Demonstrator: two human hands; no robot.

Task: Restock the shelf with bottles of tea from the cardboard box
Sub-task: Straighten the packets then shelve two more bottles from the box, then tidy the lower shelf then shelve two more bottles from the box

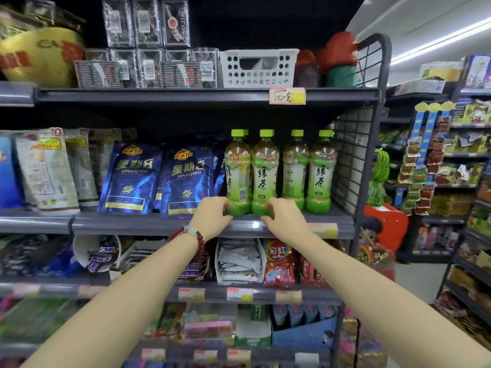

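Several green tea bottles with lime caps stand upright in a row on the grey middle shelf (148, 224). My left hand (212, 217) curls its fingers around the base of the leftmost bottle (238, 171). Beside it, my right hand (284, 220) holds the base of the second bottle (265, 173). Two more bottles (320, 173) stand free to the right, near the wire side panel. More caps show behind the front row. The cardboard box is out of view.
Blue foil pouches (131, 179) stand directly left of the bottles. A white plastic basket (259, 67) sits on the shelf above, candy bags (280, 264) on the shelf below. The wire end panel (350, 160) closes the shelf's right side; an aisle with more racks lies beyond.
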